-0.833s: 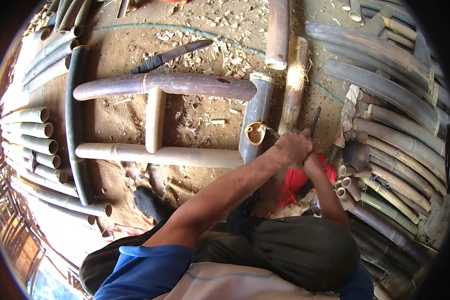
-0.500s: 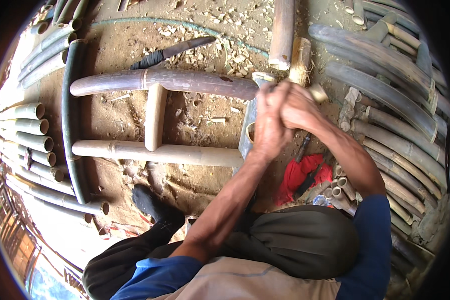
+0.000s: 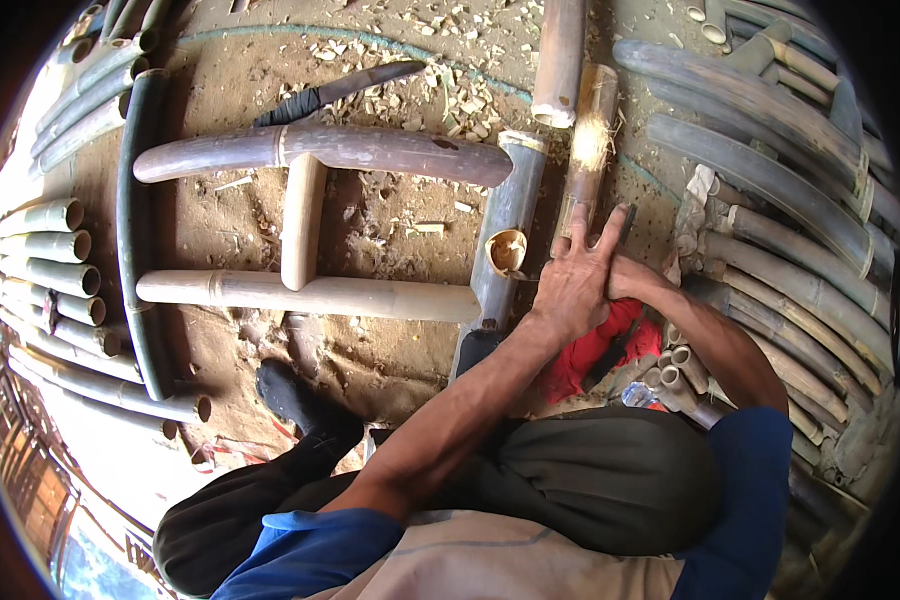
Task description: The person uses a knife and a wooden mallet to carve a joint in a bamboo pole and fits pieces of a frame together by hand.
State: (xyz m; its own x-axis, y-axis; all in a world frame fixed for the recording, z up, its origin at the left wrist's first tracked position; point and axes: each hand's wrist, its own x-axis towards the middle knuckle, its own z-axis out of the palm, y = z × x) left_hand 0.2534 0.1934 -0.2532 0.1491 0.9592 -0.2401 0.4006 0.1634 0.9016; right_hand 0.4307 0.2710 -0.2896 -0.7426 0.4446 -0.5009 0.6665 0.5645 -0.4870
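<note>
The left hand lies flat with fingers spread, pressing on a light bamboo stick. The right hand is tucked under it, so its grip cannot be told. Just left stands a dark bamboo post, joined to a bamboo frame on the dirt floor. A knife lies beyond the frame. A red cloth sits below the hands.

Your two hands, one knife, one red cloth, four bamboo poles in your frame.
</note>
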